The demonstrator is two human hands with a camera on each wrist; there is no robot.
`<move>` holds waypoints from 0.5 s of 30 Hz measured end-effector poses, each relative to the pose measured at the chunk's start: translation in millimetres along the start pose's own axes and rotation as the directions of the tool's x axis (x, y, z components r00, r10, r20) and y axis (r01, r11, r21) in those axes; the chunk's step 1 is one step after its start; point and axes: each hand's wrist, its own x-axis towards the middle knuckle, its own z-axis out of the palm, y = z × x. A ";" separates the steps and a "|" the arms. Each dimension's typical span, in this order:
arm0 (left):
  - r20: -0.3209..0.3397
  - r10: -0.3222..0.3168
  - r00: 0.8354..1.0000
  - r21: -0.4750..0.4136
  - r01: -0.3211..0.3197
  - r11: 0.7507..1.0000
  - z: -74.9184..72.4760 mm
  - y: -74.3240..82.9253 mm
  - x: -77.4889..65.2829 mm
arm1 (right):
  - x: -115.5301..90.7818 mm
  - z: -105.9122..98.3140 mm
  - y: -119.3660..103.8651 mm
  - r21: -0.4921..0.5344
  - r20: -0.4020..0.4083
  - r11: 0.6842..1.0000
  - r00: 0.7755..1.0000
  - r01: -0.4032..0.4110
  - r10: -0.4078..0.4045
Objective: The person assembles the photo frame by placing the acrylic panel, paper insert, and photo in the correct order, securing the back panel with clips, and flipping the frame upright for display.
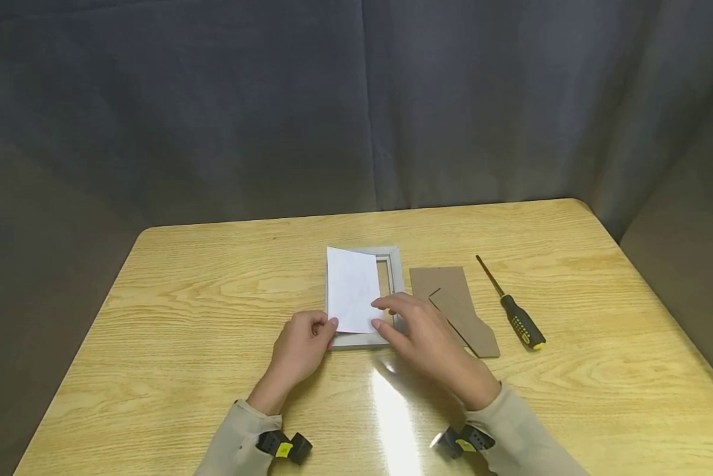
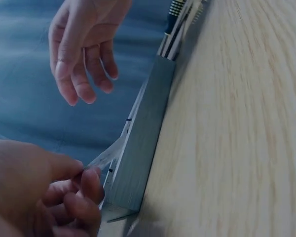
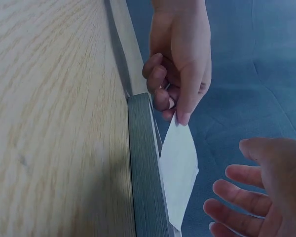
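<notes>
Here, white paper [image 1: 353, 287] partly over grey frame [image 1: 359, 340].

A wooden table [image 1: 213, 291] with a frame [image 1: 359, 340], a brown board [image 1: 445, 284] and a screwdriver [image 1: 513, 309] on it.
The tabletop is pale yellowish wood with dark-streaked grain and rounded far corners, and a bright glare shines on it in front of the frame. The light grey frame lies flat near the middle. The board lies just right of it, dark lines on its face. Farther right rests the screwdriver, its black-and-yellow handle toward the near side, its shaft pointing away.
</notes>
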 end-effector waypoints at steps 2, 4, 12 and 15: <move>-0.045 0.004 0.999 0.070 -0.001 0.998 1.1 0.6 1.1 | 0.3 0.0 0.2 -0.001 0.000 1.000 1.000 0.004 -0.004; -0.089 0.013 0.996 0.137 -0.001 0.991 2.2 1.0 1.9 | 0.5 0.0 0.3 0.000 -0.001 1.000 1.000 0.006 -0.006; -0.139 0.057 0.989 0.228 -0.024 0.973 4.5 3.0 3.7 | 0.7 0.0 1.6 0.007 -0.002 1.000 1.000 0.013 -0.013; -0.131 0.063 0.989 0.244 -0.029 0.969 5.3 3.9 3.4 | 0.4 -0.1 1.4 0.008 -0.003 1.000 1.000 0.014 -0.014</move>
